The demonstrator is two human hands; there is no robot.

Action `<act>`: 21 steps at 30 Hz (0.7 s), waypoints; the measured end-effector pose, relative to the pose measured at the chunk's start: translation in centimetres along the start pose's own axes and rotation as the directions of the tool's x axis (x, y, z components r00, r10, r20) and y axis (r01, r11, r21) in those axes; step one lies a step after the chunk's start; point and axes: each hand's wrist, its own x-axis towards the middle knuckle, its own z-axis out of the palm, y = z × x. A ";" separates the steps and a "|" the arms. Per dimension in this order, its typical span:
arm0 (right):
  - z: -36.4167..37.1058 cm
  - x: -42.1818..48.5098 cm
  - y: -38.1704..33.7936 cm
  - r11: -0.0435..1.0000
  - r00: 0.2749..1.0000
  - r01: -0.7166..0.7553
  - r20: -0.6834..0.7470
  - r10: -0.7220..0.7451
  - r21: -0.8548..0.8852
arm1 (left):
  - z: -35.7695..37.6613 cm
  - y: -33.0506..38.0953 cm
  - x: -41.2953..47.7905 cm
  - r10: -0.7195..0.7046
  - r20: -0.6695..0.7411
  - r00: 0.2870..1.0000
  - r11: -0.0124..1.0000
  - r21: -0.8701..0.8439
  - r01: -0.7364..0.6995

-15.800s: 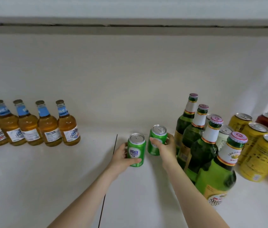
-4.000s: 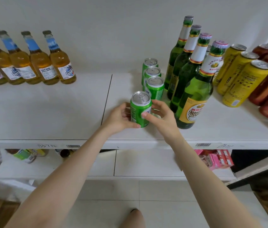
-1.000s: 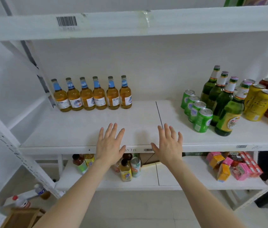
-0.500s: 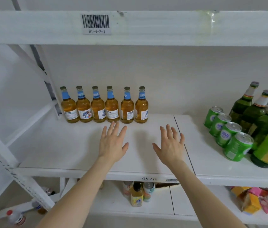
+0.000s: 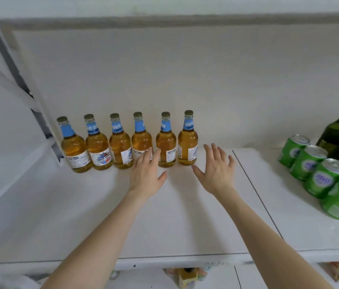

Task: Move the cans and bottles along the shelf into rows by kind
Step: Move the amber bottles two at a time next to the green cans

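Both the left hand [image 5: 146, 177] and the right hand [image 5: 216, 171] were spread and empty before the six amber bottles [image 5: 130, 142] at the back of the shelf [image 5: 185, 226], which looked heavy, smooth and breakable glass, best gripped around the wide body.

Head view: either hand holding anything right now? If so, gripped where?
Nothing held. The left hand and right hand are both open, fingers spread, reaching toward the amber bottles at the back of the shelf.
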 end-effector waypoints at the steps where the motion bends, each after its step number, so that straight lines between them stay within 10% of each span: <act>1: 0.6 0.7 0.0 1.000 1.000 0.001 0.000 -0.001 0.029 | 0.8 0.0 0.6 -0.021 -0.004 1.000 0.998 -0.058 0.021; 5: 3.0 4.1 0.6 0.980 1.000 -0.004 -0.008 0.006 0.201 | 3.9 0.3 3.4 -0.107 -0.071 0.992 0.930 -0.361 0.075; 10: 5.5 7.9 1.1 0.883 0.991 -0.130 0.099 0.096 0.452 | 7.4 0.1 6.7 -0.274 0.093 0.957 0.614 -0.749 0.248; 15: 7.2 10.7 1.3 0.466 0.952 -0.276 0.308 0.008 0.841 | 9.5 -1.0 8.7 -0.292 0.159 0.943 0.481 -0.828 0.288; 21: 8.9 12.6 1.4 0.268 0.945 -0.265 0.305 -0.121 0.926 | 10.1 -1.4 9.8 -0.267 0.227 0.937 0.303 -0.903 0.305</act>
